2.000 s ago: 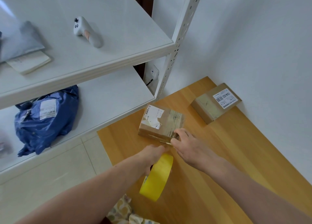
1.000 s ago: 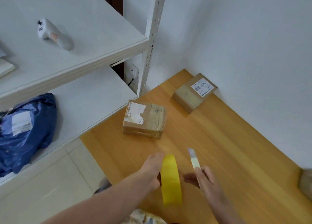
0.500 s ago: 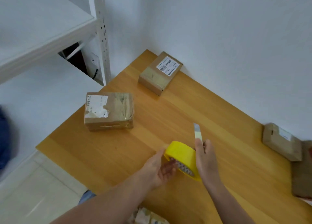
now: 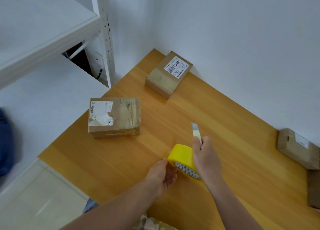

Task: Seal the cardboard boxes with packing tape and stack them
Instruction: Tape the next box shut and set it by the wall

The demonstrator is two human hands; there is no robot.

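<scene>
The yellow tape roll (image 4: 181, 153) stands tilted on its edge over the near middle of the wooden bench (image 4: 242, 125), between both hands. The left hand (image 4: 161, 175) grasps it from the left, thumb on the outer band and fingers curled underneath. The right hand (image 4: 207, 160) is clenched round a knife (image 4: 196, 132), probably a box cutter, since the fist hides the handle. Its pale blade points up and away, and the hand's side lies against the roll. A taped box (image 4: 114, 117) with a torn white label sits flat by the bench's left edge. A labelled box (image 4: 168, 74) lies at the far corner, touching the wall (image 4: 225, 39). A third box (image 4: 297, 146) rests near the right edge, also against the wall. A white shelf unit (image 4: 105, 39) stands left of the bench, with a blurred blue parcel (image 4: 5, 143) on its lower shelf.
</scene>
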